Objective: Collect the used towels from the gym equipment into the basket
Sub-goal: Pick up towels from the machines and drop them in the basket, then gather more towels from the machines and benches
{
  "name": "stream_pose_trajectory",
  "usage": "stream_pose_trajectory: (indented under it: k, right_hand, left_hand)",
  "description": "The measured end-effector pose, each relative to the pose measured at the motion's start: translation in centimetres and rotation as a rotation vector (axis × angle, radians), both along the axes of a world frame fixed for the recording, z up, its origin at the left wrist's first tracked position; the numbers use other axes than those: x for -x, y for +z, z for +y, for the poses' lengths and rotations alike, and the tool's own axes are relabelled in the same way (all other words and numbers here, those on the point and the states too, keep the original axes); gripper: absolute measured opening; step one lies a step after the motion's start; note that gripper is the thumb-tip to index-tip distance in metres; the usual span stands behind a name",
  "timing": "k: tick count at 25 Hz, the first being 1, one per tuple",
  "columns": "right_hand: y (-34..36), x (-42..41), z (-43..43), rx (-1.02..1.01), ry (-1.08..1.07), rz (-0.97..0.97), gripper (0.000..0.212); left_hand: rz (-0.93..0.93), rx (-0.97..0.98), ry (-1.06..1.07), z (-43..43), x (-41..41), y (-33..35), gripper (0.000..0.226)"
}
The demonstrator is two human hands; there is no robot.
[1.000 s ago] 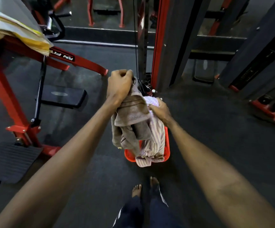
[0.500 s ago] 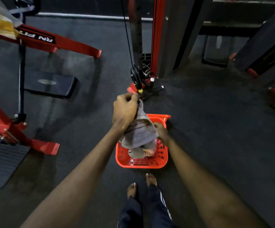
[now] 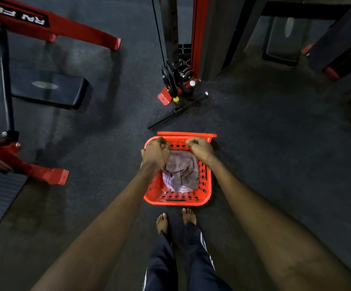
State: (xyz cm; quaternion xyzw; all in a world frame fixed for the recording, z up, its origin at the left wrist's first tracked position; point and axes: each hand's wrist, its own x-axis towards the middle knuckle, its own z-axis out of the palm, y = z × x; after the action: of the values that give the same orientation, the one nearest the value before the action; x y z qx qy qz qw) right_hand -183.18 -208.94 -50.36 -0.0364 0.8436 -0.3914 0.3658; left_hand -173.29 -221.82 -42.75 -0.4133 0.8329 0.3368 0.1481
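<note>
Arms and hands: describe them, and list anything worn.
The left arm and right arm are bare, no sleeves in view. The left hand and right hand wear no gloves; no watch, band or ring shows.

Left hand (image 3: 155, 153), right hand (image 3: 201, 149), forearms (image 3: 98, 223) bare. Dark navy track pants (image 3: 162, 263), white side stripes (image 3: 204, 244). Feet (image 3: 162, 222) bare.

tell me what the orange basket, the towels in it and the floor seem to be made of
Orange basket: moulded plastic, smooth with a slight sheen; the walls carry rows of round holes.
Towels: soft cloth, likely cotton terry, matte; crumpled in folds, pale with darker stripes.
Floor: probably rubber gym matting, dark, matte, finely speckled; dim light leaves it open.
</note>
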Motion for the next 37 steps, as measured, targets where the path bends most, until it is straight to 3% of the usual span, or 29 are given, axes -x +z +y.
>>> stream_pose_trajectory:
  k: [9,18,29,37]
  right_hand:
    - [6.8,2.2,-5.1,0.097,-0.002,0.058,0.020]
    - [22.4,-4.2,-17.1,0.289,0.333,0.115,0.022]
    - [38.3,-31.2,-38.1,0.563,0.731,0.108,0.026]
    - [42.7,-56.1,-44.5,0.680,1.143,0.062,0.021]
  left_hand:
    - [0.182,-0.088,0.070,-4.3,0.0,5.3,0.027]
    - [0.373,0.030,0.173,-14.7,-10.7,18.9,0.024]
    - [0.525,0.404,0.595,-26.2,-42.5,33.5,0.025]
    - [0.570,0.547,1.015,-23.8,-66.6,37.0,0.023]
